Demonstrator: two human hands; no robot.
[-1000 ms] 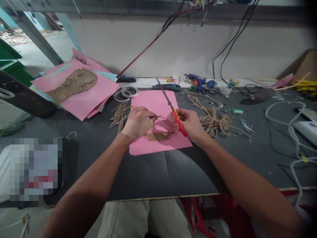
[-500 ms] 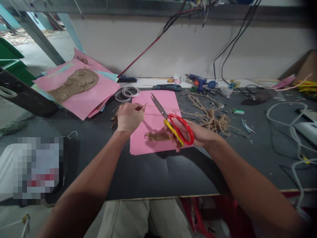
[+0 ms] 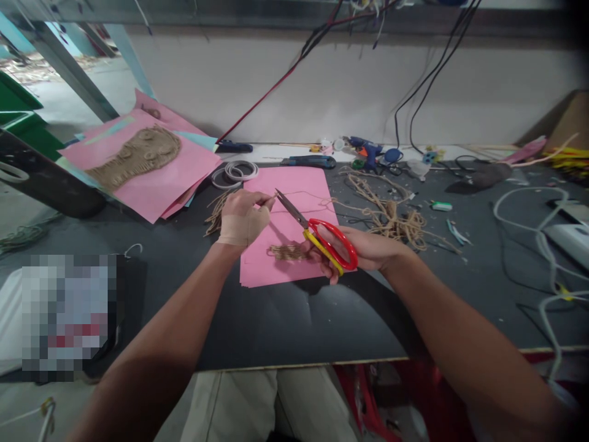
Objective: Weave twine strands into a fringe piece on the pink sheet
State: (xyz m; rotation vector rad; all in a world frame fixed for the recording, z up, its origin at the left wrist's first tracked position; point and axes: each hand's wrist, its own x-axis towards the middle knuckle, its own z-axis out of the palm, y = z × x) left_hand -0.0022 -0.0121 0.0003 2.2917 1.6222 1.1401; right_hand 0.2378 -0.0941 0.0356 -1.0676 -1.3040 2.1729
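My left hand [image 3: 243, 215], with a tan wrap around its wrist, pinches a strand of brown twine [image 3: 299, 194] over the left edge of a pink sheet [image 3: 294, 178]. In my right hand [image 3: 368, 248] are scissors [image 3: 317, 236] with red and yellow handles. Their blade tips reach close to the left fingertips, at the twine; whether they touch it I cannot tell. A flat patch of twine rows [image 3: 288, 252] lies on the pink sheet, partly behind the right fingers. Cut twine pieces [image 3: 215, 215] lie beside my left hand.
A tangle of twine [image 3: 398, 224] lies at right, near a blue glue gun [image 3: 368, 150]. Behind the sheet are a utility knife [image 3: 313, 162] and a grey cable coil [image 3: 234, 175]. Pink sheets with a twine shape [image 3: 147, 153] are stacked at left. A pale cable [image 3: 545, 239] loops at far right.
The scissor tips have moved down and left to the left fingertips, and the blades look closer together. My left hand has shifted slightly right, still pinching the twine.
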